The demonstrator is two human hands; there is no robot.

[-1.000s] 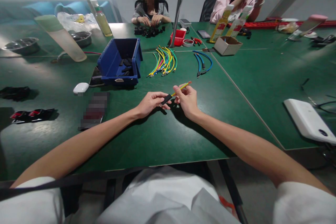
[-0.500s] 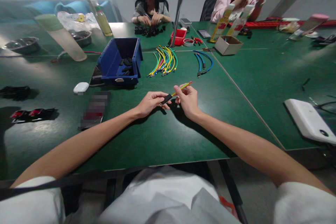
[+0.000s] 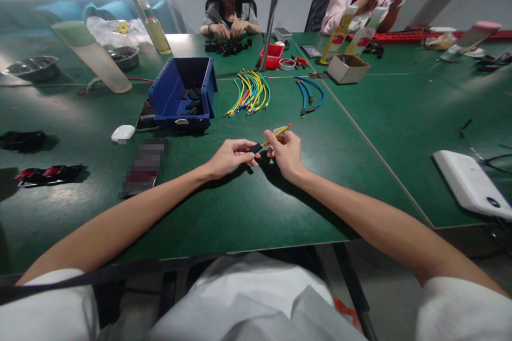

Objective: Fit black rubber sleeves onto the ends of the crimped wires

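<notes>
Between thumb and fingers, my left hand point(image 3: 234, 158) grips a short black sleeve point(image 3: 255, 148). A yellow-green wire point(image 3: 276, 137) runs out of the sleeve up to the right, and my right hand point(image 3: 286, 152) pinches it. The wire's far end shows a coppery tip. Both hands are held just above the green table. Beyond them lies a bundle of yellow-green wires point(image 3: 254, 90) with metal lugs, and right of it a few blue wires point(image 3: 310, 96). Left of the bundle stands a blue bin point(image 3: 166, 93) with small black parts inside.
At my left lie a phone point(image 3: 144, 168), a white earbud case point(image 3: 123, 133) and black-and-red parts point(image 3: 52, 173). A white device point(image 3: 468, 184) sits at the right. Farther back are a red box point(image 3: 273, 57), a cardboard box point(image 3: 347, 70), bottles and two people.
My left thumb has slid along the black sleeve toward its right end, covering its lower left end. My right hand and the wire have hardly moved.
</notes>
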